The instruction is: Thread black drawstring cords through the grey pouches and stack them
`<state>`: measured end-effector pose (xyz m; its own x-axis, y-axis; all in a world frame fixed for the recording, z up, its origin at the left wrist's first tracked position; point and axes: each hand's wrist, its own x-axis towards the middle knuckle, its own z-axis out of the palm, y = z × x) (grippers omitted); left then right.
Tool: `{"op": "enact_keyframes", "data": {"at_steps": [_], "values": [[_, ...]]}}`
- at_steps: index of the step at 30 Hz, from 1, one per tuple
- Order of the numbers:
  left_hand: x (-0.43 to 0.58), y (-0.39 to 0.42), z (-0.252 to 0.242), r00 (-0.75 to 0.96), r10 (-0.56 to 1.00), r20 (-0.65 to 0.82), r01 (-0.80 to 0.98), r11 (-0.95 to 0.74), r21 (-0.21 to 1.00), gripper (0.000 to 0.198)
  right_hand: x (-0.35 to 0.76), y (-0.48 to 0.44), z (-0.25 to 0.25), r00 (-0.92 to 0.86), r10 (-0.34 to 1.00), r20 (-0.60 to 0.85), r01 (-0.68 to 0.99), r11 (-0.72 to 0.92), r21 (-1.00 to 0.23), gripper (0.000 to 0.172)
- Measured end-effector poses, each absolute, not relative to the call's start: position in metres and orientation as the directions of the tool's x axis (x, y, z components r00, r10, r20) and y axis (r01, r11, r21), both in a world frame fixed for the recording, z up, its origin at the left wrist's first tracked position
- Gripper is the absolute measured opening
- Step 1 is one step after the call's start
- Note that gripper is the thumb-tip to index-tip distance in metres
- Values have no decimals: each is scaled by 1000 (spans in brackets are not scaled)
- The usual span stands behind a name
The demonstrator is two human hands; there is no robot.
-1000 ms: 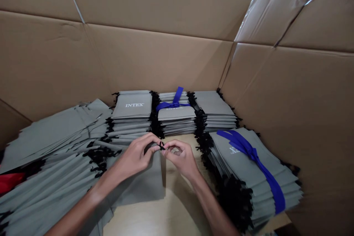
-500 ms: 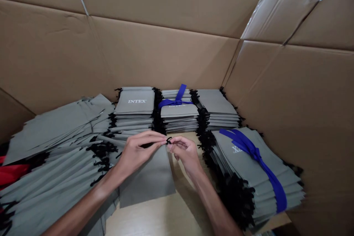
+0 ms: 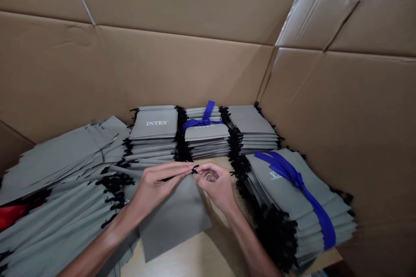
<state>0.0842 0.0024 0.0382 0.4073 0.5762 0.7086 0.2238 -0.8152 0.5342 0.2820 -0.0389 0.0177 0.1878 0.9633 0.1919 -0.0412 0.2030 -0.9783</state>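
A flat grey drawstring bag (image 3: 175, 223) hangs from my hands over the wooden table top, its lower corner tilted toward me. My left hand (image 3: 162, 179) pinches its upper edge at the corner. Thumb and forefinger of my right hand (image 3: 216, 181) close on a short black drawstring (image 3: 195, 169) at that same corner, and the fingertips of both hands almost meet there. The cord forms a small loop or knot; its exact shape is too small to tell. My left hand covers part of the bag's upper edge.
Cardboard walls (image 3: 188, 60) enclose the table (image 3: 182, 259). Along the back stand stacks of grey bags (image 3: 156, 127), one tied with a blue ribbon (image 3: 206, 119). Another ribbon-tied bundle (image 3: 305, 199) lies right. Loose bags (image 3: 65, 220) pile up left, by a red strip (image 3: 11, 216).
Both hands have shifted slightly left in view, still at the cord. The bag's lower edge has swung and tilts more. The camera view has turned a little.
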Motion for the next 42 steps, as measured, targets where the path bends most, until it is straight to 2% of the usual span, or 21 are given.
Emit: {"op": "enact_keyframes", "data": {"at_steps": [5,13,19,25,29,32,36,42], "values": [[80,6,37,489,499,715,189,-861,472,31,284,-44,24,161,942,293,110,278,-954,14],[83,0,40,542,436,718,294,-899,324,26,279,-47,22,153,838,524,223,488,-844,12],[80,-1,37,553,421,719,329,-903,275,26,272,-49,24,215,800,560,239,513,-824,12],[88,-5,37,505,468,725,338,-880,332,25,272,-50,27,214,805,554,226,511,-829,14],[90,-6,38,487,528,696,281,-849,448,23,276,-49,25,210,767,607,254,557,-791,16],[88,-2,40,528,582,619,237,-800,551,19,282,-48,26,154,756,637,282,584,-761,14],[86,2,43,537,632,558,246,-751,613,14,291,-48,32,39,839,542,262,515,-816,12],[87,1,45,562,699,443,275,-662,697,14,301,-44,31,-122,969,217,89,228,-970,12]]}}
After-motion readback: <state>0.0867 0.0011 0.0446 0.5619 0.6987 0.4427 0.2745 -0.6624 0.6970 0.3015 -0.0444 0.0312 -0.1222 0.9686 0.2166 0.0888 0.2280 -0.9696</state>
